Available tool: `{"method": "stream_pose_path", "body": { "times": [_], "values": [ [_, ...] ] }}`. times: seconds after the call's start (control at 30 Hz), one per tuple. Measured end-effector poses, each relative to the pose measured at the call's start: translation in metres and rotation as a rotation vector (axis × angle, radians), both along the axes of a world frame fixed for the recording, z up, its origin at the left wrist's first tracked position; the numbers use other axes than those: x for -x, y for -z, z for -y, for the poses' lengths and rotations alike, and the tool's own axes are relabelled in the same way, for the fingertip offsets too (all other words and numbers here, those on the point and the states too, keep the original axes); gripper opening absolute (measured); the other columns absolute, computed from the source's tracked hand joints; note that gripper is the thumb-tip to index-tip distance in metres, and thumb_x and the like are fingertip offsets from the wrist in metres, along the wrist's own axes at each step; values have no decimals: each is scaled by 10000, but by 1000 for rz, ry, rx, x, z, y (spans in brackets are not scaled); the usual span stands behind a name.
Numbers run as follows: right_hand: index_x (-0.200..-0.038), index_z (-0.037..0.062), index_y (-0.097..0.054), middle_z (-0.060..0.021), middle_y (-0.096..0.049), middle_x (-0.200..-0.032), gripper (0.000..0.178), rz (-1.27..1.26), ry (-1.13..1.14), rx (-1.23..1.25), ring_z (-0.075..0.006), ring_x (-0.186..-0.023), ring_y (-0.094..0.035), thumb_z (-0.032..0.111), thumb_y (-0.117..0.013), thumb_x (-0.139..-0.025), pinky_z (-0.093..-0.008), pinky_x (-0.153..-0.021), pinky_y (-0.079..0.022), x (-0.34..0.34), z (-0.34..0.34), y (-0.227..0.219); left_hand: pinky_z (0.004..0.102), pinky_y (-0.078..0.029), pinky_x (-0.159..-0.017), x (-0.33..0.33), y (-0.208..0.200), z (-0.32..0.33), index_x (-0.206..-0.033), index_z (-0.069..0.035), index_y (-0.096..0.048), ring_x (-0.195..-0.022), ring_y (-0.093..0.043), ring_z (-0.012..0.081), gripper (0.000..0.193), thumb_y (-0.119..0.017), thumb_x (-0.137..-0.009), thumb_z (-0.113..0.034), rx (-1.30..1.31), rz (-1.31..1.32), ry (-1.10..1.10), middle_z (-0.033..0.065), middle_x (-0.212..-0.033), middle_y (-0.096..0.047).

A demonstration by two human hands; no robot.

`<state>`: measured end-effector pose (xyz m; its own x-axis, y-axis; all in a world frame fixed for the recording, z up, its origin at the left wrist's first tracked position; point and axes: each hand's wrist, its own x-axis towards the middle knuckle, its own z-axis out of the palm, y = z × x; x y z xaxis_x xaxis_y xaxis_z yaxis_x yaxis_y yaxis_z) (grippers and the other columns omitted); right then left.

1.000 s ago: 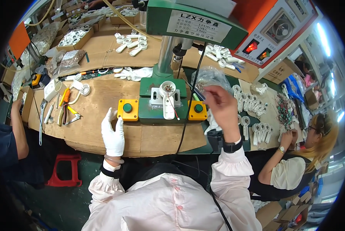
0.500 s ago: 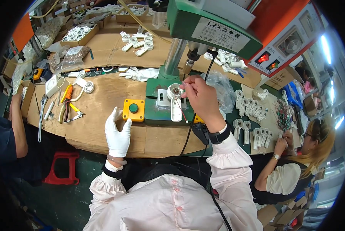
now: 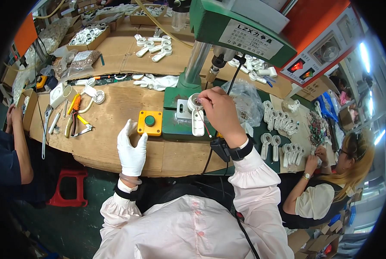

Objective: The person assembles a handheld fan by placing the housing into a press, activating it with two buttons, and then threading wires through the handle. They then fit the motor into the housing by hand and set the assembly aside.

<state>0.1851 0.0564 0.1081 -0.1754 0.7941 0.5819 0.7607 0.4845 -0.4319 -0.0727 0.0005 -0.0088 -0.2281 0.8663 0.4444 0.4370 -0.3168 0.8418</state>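
Observation:
A white handheld fan housing (image 3: 197,124) lies on the green base of a bench press (image 3: 171,127), its round head away from me and its handle toward me. Thin red and dark wires with a small white plug hang beside the handle. Bare fingertips of my right hand (image 3: 222,110) are pinched together over the right side of the round head; whatever they hold is hidden. My left hand (image 3: 131,151), in a white glove, rests with thumb and fingers apart just left of a yellow switch box (image 3: 155,131) with a green button (image 3: 150,121).
The press's metal ram (image 3: 212,73) hangs behind the housing. Pliers (image 3: 75,113) and a wrench (image 3: 46,129) lie at left. More fan housings (image 3: 266,144) stand in rows at right, near a plastic bag (image 3: 247,99). Co-workers sit on both sides.
My right hand has shifted slightly left and down, and its fingers now cover more of the housing's round head. My left hand stays in place.

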Motion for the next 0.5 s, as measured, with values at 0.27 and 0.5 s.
{"method": "stream_pose_path", "body": {
  "times": [0.27,0.5],
  "values": [
    [-949,46,-688,-110,-637,-861,114,188,-34,-45,-301,-794,-629,42,-641,-846,-375,-691,-501,2,1,-9,377,-440,-1018,1,-1,1,-1371,14,-464,-1133,-584,267,587,-722,-848,-57,9,-20,-6,150,-1222,-617],
    [-1143,19,-650,-126,-686,-999,270,-212,-39,-108,-316,-857,-643,-22,-587,-884,-375,-740,-520,-19,39,-22,393,-431,-1021,-3,-7,7,-1368,3,-472,-1146,-574,286,577,-716,-850,-64,-61,-13,13,150,-1240,-604]
  ]
}}
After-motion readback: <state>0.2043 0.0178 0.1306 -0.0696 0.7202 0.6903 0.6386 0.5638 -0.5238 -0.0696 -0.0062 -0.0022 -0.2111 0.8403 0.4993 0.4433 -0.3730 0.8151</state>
